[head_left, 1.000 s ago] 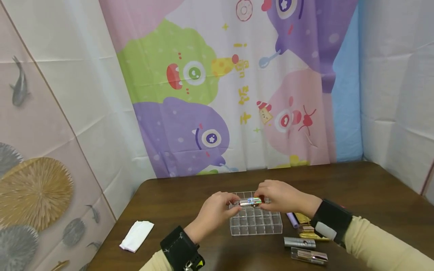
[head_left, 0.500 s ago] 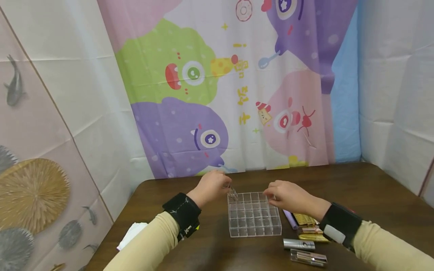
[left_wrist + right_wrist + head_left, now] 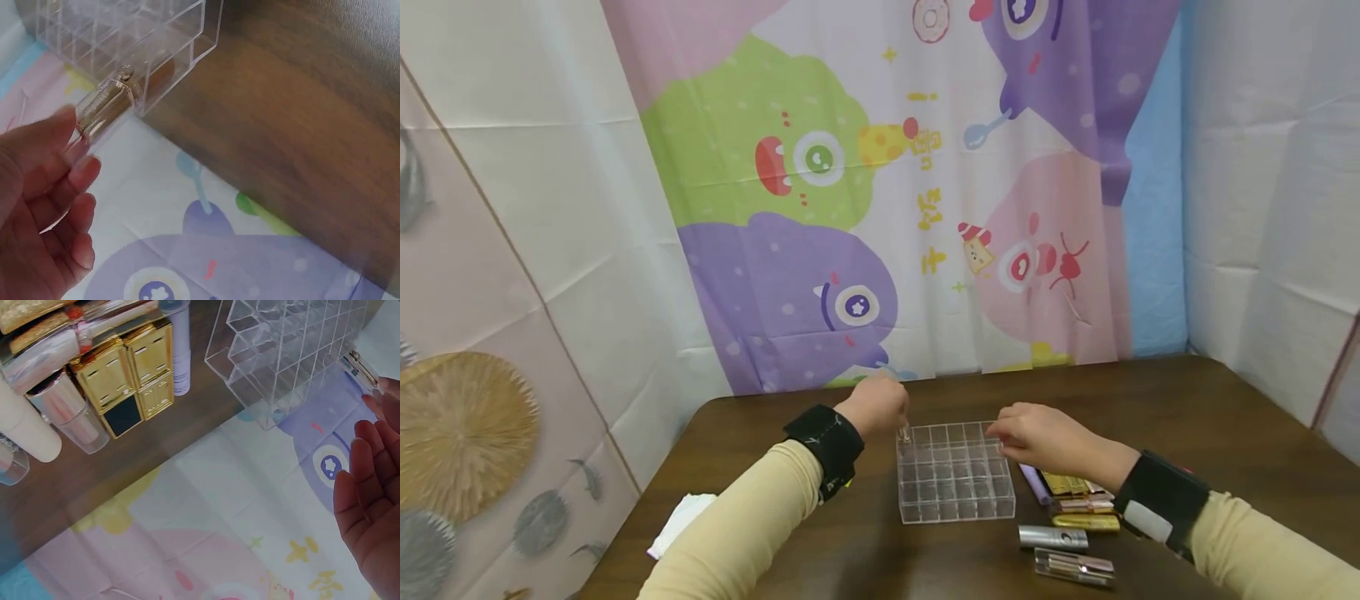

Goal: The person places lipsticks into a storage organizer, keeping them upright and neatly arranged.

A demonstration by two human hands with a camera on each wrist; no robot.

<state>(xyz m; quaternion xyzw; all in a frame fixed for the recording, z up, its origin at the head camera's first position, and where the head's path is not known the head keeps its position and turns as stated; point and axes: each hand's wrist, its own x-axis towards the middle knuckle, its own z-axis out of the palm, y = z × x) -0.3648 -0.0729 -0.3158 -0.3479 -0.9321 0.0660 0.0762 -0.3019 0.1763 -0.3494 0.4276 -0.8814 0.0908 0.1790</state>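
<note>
My left hand [image 3: 878, 407] pinches one end of a clear-and-gold lipstick tube [image 3: 105, 111] between thumb and fingertips. The tube's far end is inside the back left corner cell of a clear acrylic organizer [image 3: 957, 510], which is divided into small square compartments. In the head view the hand hides most of the tube. My right hand [image 3: 1047, 437] hovers at the organizer's back right corner, its fingers relaxed and holding nothing; the right wrist view shows those fingers loosely bent.
Right of the organizer lie a purple tube [image 3: 1036, 483], gold compact cases [image 3: 128, 375], a gold tube [image 3: 1086, 522], a silver cylinder [image 3: 1052, 537] and a clear-cased lipstick [image 3: 1075, 567]. A white cloth [image 3: 679, 525] lies at the left. A patterned curtain [image 3: 805, 283] hangs behind the table.
The lipstick, earlier between both hands above the organizer, has passed to my left hand alone, which has carried it left and down into the back left corner cell. My right hand has let go.
</note>
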